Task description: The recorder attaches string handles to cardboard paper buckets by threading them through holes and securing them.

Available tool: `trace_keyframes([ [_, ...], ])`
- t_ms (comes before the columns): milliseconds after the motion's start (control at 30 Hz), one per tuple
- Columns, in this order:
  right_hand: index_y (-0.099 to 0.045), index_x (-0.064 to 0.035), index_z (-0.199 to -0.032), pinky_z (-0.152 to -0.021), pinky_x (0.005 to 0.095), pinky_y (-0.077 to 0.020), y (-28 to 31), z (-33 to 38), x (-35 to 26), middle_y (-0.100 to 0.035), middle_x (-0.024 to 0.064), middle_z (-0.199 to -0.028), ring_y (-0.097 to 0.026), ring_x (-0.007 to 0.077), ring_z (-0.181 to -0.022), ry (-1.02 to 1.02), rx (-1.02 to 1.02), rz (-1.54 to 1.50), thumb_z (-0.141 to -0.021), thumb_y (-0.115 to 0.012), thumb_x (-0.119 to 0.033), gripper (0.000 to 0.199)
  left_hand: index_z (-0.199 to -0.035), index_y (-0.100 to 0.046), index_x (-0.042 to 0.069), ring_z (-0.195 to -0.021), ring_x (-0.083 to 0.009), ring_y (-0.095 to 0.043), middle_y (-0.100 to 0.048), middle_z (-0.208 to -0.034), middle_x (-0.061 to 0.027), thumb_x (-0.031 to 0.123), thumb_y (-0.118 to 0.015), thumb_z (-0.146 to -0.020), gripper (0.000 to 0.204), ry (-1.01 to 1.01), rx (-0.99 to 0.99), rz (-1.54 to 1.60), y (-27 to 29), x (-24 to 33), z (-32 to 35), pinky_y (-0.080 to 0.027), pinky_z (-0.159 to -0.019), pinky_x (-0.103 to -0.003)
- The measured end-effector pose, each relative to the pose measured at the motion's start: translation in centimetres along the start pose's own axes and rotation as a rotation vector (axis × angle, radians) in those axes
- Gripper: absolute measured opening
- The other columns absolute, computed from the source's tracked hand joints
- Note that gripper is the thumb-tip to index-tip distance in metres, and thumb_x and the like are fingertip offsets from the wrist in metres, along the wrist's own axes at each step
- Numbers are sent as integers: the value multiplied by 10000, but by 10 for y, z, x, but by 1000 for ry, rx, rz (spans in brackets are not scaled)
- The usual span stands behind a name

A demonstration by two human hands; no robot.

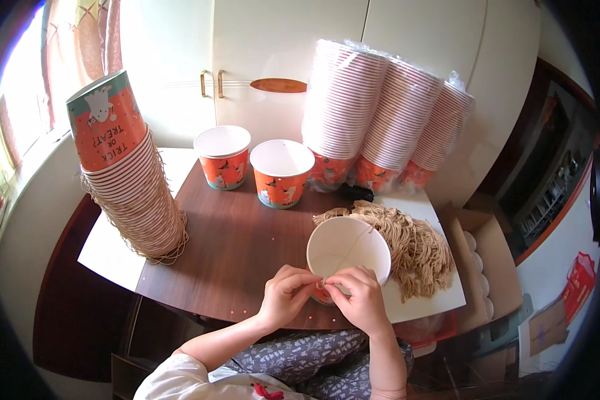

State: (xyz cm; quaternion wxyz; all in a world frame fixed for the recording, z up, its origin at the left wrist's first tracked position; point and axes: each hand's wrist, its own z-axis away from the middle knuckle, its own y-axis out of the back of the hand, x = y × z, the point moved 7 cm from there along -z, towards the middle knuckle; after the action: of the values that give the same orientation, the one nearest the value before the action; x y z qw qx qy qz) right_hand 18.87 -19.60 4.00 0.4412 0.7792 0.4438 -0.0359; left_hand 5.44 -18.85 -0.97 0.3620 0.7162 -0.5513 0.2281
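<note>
A white-lined paper bucket (pixel 330 241) with an orange outside stands near the table's front edge, directly in front of me. A thin tan string (pixel 352 251) runs across its opening from the far right side of the rim to the near side. There my left hand (pixel 287 293) and my right hand (pixel 360 297) meet, thumbs and fingertips pinched together on the string's end. The exact form of the string between the fingertips is too small to make out. Beside the bucket on the right lies a thick heap of tan strings (pixel 413 247).
Two orange paper buckets (pixel 225 175) stand further back. At the left leans a tall nested stack of buckets (pixel 130 193) with strings hanging out. Plastic-wrapped bucket stacks (pixel 347 100) rise at the back right. A cardboard box (pixel 503 273) sits right of the brown table (pixel 213 240). Small pink bits dot the tabletop.
</note>
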Motion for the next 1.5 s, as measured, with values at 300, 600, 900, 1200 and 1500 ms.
trace_keyframes([
  [300,-620,-56,-742,-688,329,-423,0,0,1,-613,39,-751,-577,226,-718,-5,12,2,-692,-686,-55,83,-867,-655,65,-582,-74,-528,-584,-758,-44,-13,-657,-724,163,129,28,165,-6,-10,6,-421,-507,-204],
  [600,-627,-54,-739,-683,328,-426,1,1,1,-613,41,-741,-578,227,-711,-11,15,-6,-691,-689,-58,78,-836,-647,62,-527,-61,-473,-557,-731,-32,24,-680,-715,131,122,24,125,-4,-4,2,-388,-470,-207],
  [900,-631,-48,-741,-674,332,-429,1,0,2,-614,49,-739,-579,235,-704,-12,18,-7,-694,-684,-57,71,-814,-595,21,-577,-25,-427,-553,-797,-7,12,-629,-734,88,177,-60,201,-9,-10,0,-348,-507,-171],
  [1200,-632,-45,-748,-671,333,-431,1,0,3,-616,53,-742,-583,238,-703,0,22,-10,-697,-675,-48,67,-913,-536,-15,-788,-50,-547,-572,-857,-24,-1,-547,-834,81,361,-173,477,-23,-20,8,-450,-674,-180],
  [1500,-633,-45,-750,-671,326,-431,2,-1,2,-619,50,-734,-583,232,-696,-17,31,-21,-699,-684,-63,74,-903,-617,-9,-769,-76,-553,-581,-867,-49,62,-635,-815,115,312,-81,372,-17,-20,8,-448,-675,-192],
])
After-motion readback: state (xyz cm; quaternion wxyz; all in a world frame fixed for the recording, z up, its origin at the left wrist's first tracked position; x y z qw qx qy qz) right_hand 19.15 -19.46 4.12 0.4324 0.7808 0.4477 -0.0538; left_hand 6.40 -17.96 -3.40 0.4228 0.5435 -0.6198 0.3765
